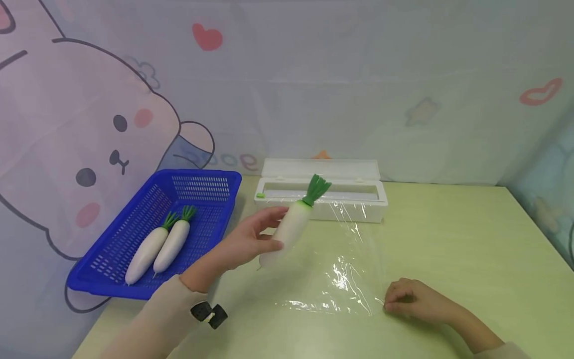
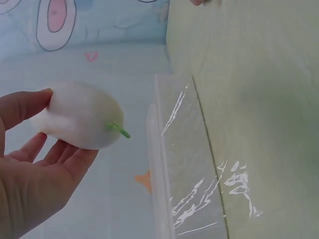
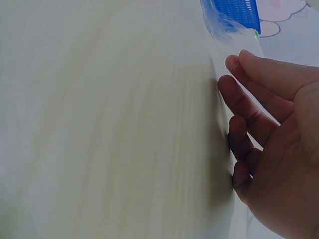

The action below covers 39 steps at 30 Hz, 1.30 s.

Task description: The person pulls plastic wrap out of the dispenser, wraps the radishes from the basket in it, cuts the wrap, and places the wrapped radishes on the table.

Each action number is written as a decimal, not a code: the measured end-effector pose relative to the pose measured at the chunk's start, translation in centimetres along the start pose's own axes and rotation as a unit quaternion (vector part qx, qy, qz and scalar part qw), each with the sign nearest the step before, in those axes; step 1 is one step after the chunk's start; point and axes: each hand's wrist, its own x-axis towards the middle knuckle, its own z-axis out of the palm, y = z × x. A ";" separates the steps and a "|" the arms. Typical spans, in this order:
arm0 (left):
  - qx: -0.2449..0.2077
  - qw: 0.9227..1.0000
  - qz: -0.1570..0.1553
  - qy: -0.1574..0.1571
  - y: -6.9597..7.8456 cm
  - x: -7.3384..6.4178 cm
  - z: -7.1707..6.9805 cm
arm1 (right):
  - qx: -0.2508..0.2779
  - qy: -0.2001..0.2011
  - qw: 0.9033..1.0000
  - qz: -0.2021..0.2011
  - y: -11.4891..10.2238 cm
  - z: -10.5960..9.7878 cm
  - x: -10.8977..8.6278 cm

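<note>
A white radish (image 1: 289, 227) with a green top is held in my left hand (image 1: 251, 237), thumb on one side and fingers on the other, tilted above the table. In the left wrist view the radish (image 2: 82, 114) shows its rounded body and a thin green tip. Beneath it a sheet of clear cling film (image 1: 334, 279) stretches over the table from a white dispenser box (image 1: 345, 212) with its lid raised. By the film's right front corner rests my right hand (image 1: 417, 299), fingers loosely curled. The right wrist view shows nothing between its fingers (image 3: 244, 102).
To the left stands a blue plastic basket (image 1: 224, 192) with two more white radishes (image 1: 148, 254) inside. A small green piece (image 1: 260, 195) sits at the box's left end. Behind the pale green table (image 1: 471, 239) hangs a printed cloth (image 1: 358, 89).
</note>
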 end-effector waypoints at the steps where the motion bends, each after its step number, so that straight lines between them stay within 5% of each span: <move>1: -0.001 1.000 -0.001 -0.006 -0.4 0.4 0.3 | -0.001 0.001 1.000 -0.004 0.1 0.0 0.0; 9: 0.041 0.997 0.027 -0.055 -3.7 2.8 2.7 | 0.007 0.003 1.000 0.001 -0.1 0.1 -0.1; 18: 0.134 0.984 0.031 -0.118 -7.2 4.9 4.1 | 0.005 0.005 1.000 0.008 -0.3 0.1 0.1; 29: 0.260 0.948 0.053 -0.177 -8.4 6.2 5.2 | 0.008 0.007 1.000 0.007 -0.5 0.1 -0.2; 39: 0.314 0.929 0.042 -0.191 -8.4 6.7 5.6 | 0.013 0.010 1.000 0.003 -0.3 0.2 -0.3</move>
